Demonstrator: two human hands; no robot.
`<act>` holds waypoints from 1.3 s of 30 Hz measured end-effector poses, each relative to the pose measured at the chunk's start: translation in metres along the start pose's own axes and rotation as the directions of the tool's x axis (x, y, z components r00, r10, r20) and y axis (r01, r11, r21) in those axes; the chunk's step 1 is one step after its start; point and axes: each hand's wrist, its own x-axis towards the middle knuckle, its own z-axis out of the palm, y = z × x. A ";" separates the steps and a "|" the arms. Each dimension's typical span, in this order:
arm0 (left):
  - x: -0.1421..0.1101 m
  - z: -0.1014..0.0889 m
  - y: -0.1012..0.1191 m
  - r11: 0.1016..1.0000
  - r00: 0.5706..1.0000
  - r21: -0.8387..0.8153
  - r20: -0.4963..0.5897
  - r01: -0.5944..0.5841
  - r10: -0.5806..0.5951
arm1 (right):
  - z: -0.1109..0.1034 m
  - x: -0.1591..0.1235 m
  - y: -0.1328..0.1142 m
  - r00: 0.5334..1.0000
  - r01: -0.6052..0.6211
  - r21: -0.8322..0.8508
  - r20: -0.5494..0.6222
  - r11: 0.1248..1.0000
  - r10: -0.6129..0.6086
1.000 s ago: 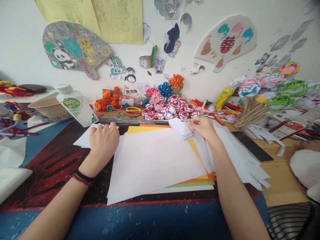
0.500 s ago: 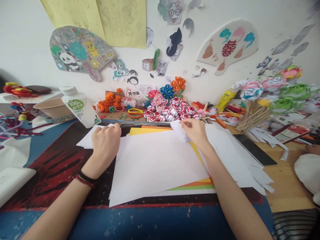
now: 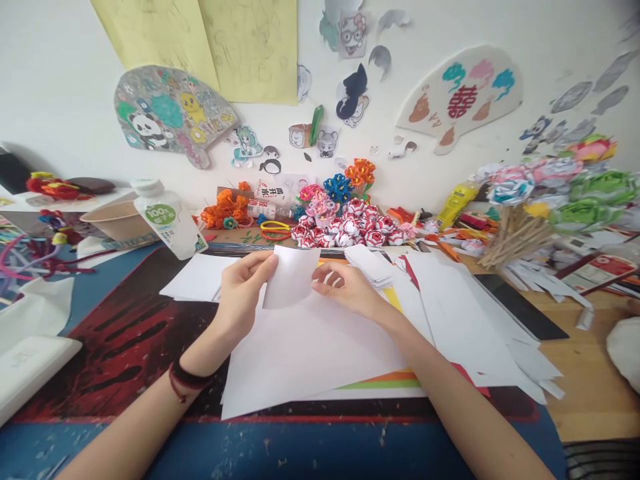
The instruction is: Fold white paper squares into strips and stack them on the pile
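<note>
A small white paper sheet (image 3: pixel 292 279) stands tilted up above the middle of the table. My left hand (image 3: pixel 241 290) pinches its left edge between thumb and fingers. Close by its right edge is my right hand (image 3: pixel 345 287), fingers curled and thumb and forefinger slightly apart; whether they touch the paper is hard to tell. Beneath both hands lies a large white sheet (image 3: pixel 315 360) over yellow, orange and green sheets (image 3: pixel 385 385). A stack of small white papers (image 3: pixel 369 265) sits behind my right hand, and another white paper pile (image 3: pixel 193 277) lies left of my left hand.
Large white sheets (image 3: pixel 460 313) and a dark flat slab (image 3: pixel 520 307) lie at right. A white bottle (image 3: pixel 170 220) and paper bowl (image 3: pixel 117 220) stand back left. Red-and-white paper flowers (image 3: pixel 350 227) line the back; stemmed flowers (image 3: pixel 520 227) stand at right.
My left hand has moved right from the left paper pile and now holds a small sheet. My right hand has left the small paper stack, moving left and down towards that sheet.
</note>
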 end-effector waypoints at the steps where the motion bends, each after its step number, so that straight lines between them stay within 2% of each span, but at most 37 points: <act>1: 0.000 0.000 0.000 0.999 1.000 -0.035 0.004 0.009 -0.009 | 0.000 0.000 0.002 1.000 -0.013 0.000 -0.017 1.000 0.013; 6: -0.001 0.001 0.001 0.990 0.997 -0.114 0.027 0.080 -0.077 | 0.001 0.000 0.005 0.998 -0.069 0.045 0.004 0.997 0.068; 9: 0.001 0.000 0.001 0.991 0.997 -0.108 0.037 0.074 -0.071 | 0.000 0.000 0.002 0.997 -0.080 0.142 0.001 0.987 0.080; 12: 0.001 0.000 0.002 0.998 0.997 -0.035 0.070 0.043 -0.041 | -0.001 -0.001 -0.003 0.994 -0.108 0.254 0.011 0.961 0.108; 14: 0.000 -0.001 0.002 0.997 0.995 0.069 0.092 0.027 -0.034 | -0.001 -0.002 -0.004 0.990 -0.125 0.285 -0.026 0.950 0.138; 17: -0.002 -0.001 0.000 0.966 0.993 0.258 0.120 -0.021 -0.011 | 0.000 -0.003 -0.004 0.989 -0.109 0.234 -0.072 0.966 0.129; 19: -0.004 -0.001 -0.001 0.926 0.992 0.370 0.121 -0.072 0.029 | 0.000 -0.003 -0.002 0.991 -0.089 0.127 -0.089 0.988 0.100; 21: -0.004 0.000 -0.001 0.906 0.992 0.411 0.111 -0.102 0.061 | 0.000 -0.002 0.000 0.989 -0.078 0.028 -0.121 0.997 0.081; 24: -0.003 0.001 0.001 0.971 0.990 0.237 0.141 -0.032 -0.002 | -0.002 -0.001 -0.002 0.983 -0.083 0.039 -0.158 0.996 0.088; 26: -0.001 0.001 0.002 0.994 0.978 0.073 0.191 0.076 -0.089 | -0.004 -0.001 -0.004 0.981 -0.113 0.133 -0.142 0.985 0.132; 28: 0.000 0.001 0.002 0.989 0.966 -0.013 0.218 0.149 -0.143 | -0.005 -0.002 -0.007 0.979 -0.146 0.220 -0.107 0.965 0.173; 32: -0.002 0.001 -0.002 0.984 0.958 -0.011 0.230 0.178 -0.171 | -0.006 -0.004 -0.011 0.985 -0.151 0.269 -0.045 0.951 0.169; 39: -0.007 0.006 -0.007 0.980 0.895 0.053 0.400 0.194 -0.198 | -0.005 -0.004 -0.009 0.989 -0.148 0.209 0.048 0.967 0.141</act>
